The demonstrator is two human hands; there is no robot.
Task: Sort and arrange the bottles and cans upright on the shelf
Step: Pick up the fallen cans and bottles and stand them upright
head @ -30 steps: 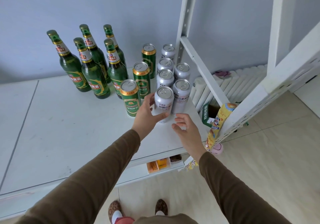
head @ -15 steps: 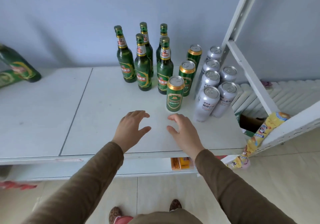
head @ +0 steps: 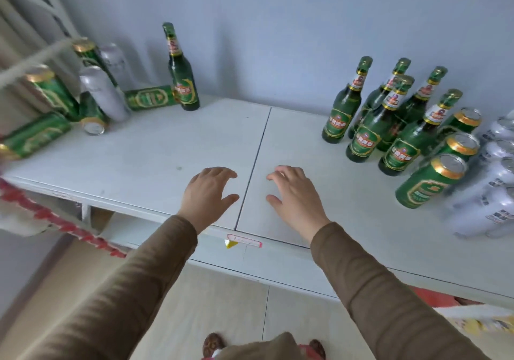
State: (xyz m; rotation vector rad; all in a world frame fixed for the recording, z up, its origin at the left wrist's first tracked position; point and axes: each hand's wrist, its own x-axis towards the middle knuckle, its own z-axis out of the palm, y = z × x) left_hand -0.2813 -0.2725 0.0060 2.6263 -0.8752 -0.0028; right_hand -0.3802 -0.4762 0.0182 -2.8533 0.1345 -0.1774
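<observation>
On the right of the white shelf [head: 155, 162], several green bottles [head: 364, 128] stand upright in a cluster. Beside them is a row of three green cans [head: 431, 183], then several silver cans [head: 492, 192] at the frame's right edge. At the far left, green cans [head: 150, 98] and silver cans [head: 104, 92] lie jumbled, some on their sides. One green bottle [head: 182, 73] stands upright next to them. My left hand [head: 207, 192] and my right hand [head: 294, 192] hover empty over the shelf's middle, fingers loosely spread.
A white upright and diagonal brace [head: 33, 53] of the shelf frame cross the upper left corner over the jumbled cans. A red fringed cloth [head: 64, 223] hangs below the shelf's left front edge. A lower shelf [head: 125, 229] and tiled floor [head: 222, 304] show beneath.
My left hand let go of a silver can in the right group. Both hands drew back and the view swung left, bringing the jumbled cans and a lone bottle into sight.
</observation>
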